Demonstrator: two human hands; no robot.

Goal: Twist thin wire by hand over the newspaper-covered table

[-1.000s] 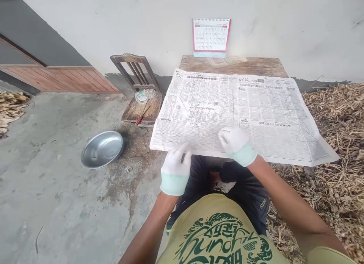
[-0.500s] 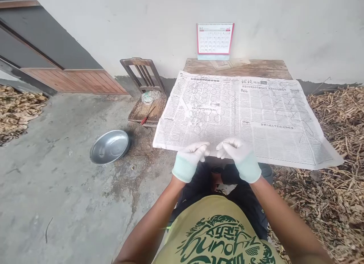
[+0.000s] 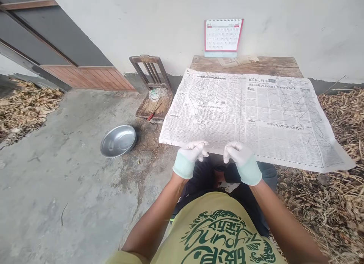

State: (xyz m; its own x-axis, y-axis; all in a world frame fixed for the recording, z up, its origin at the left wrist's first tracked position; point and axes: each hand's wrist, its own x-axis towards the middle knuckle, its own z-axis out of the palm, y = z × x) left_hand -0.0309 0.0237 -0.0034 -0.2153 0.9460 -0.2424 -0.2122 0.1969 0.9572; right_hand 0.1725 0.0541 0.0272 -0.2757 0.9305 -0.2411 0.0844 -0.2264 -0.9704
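Both my hands wear white gloves with pale green cuffs, held at the near edge of the newspaper (image 3: pixel 216 133). My left hand (image 3: pixel 195 151) is closed in a pinch, and a thin piece of wire (image 3: pixel 212 147) sticks out from its fingertips. To its right, my right hand (image 3: pixel 236 153) has thumb and fingers pressed together; whatever it may hold is too small to see. Several thin rings (image 3: pixel 210 114) lie on the left half of the newspaper. Thin bent strands (image 3: pixel 301 101), apparently wire, lie on the right half.
A desk calendar (image 3: pixel 223 36) stands at the back of the wooden table (image 3: pixel 275 64). Left of it, a wooden chair (image 3: pixel 145 108) bears a clear plastic bag (image 3: pixel 157 94) and a red-handled tool (image 3: pixel 151 116). A metal basin (image 3: pixel 118 141) sits on the concrete; dry leaves (image 3: pixel 318 203) lie at right.
My hands have drawn slightly apart, and the wire at my left fingertips shows more plainly. The head view has shifted, so the surroundings appear further right.
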